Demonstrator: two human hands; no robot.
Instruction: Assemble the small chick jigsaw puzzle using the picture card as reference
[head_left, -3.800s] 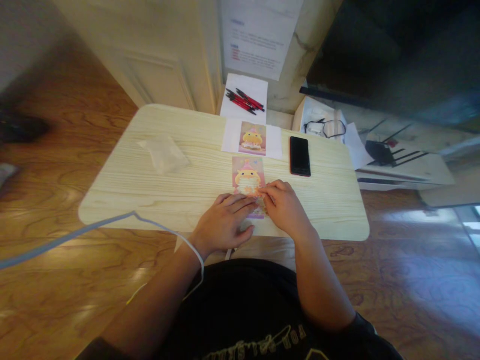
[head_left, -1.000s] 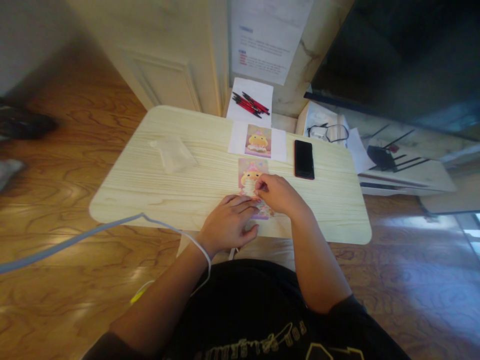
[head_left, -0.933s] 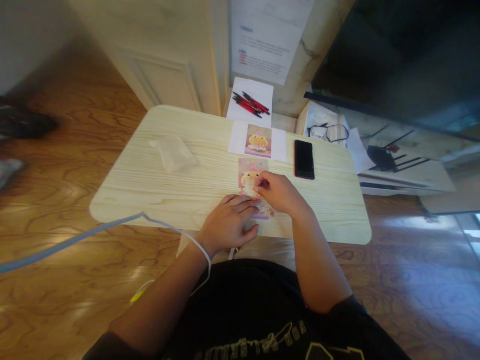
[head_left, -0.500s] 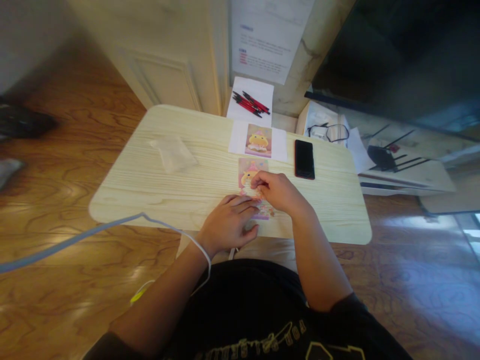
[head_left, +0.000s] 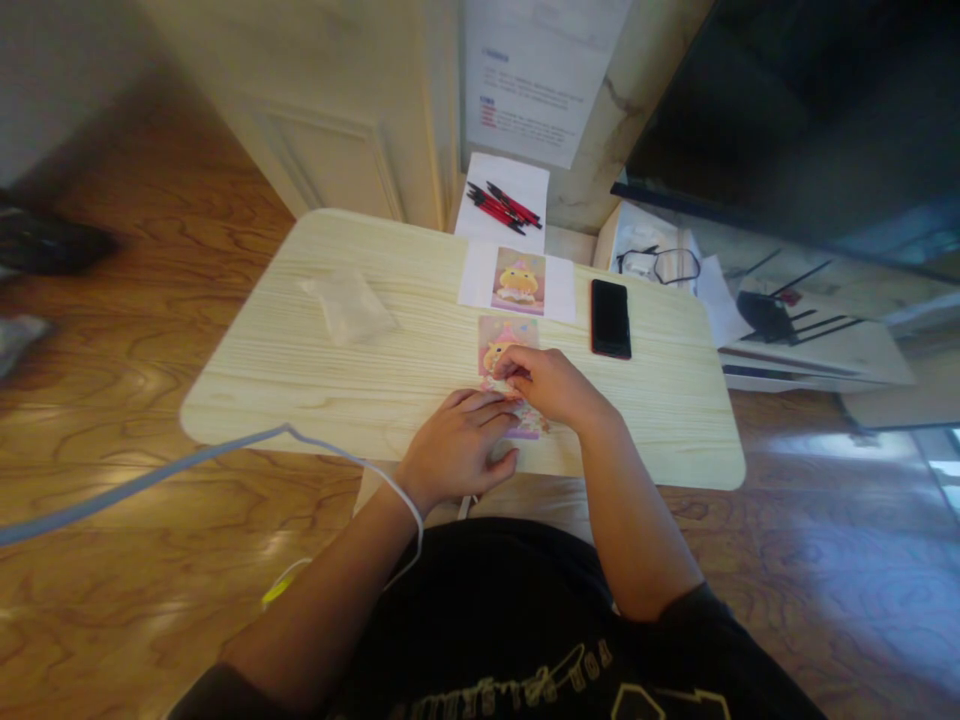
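A small jigsaw puzzle [head_left: 508, 330] with a yellow cartoon figure in a pink hat lies near the table's front middle. Its upper part looks joined; loose-looking pieces show lower down, partly under my hands. My left hand [head_left: 463, 440] rests flat, fingers stretched across the puzzle's lower left. Over the puzzle's middle, my right hand [head_left: 546, 382] has thumb and fingers pinched together; anything between them is hidden. Just beyond lies a matching picture card [head_left: 517, 281] on a white sheet of paper [head_left: 558, 290].
A black phone [head_left: 610, 320] lies to the right on the pale wooden table [head_left: 660, 420]. Left is a clear plastic bag [head_left: 351, 308]. Red pens [head_left: 504, 210] rest on paper behind the table. A grey cable [head_left: 187, 468] runs to my left wrist.
My right hand has shifted very slightly left over the puzzle. My left hand stays in place, and the view has moved only a little.
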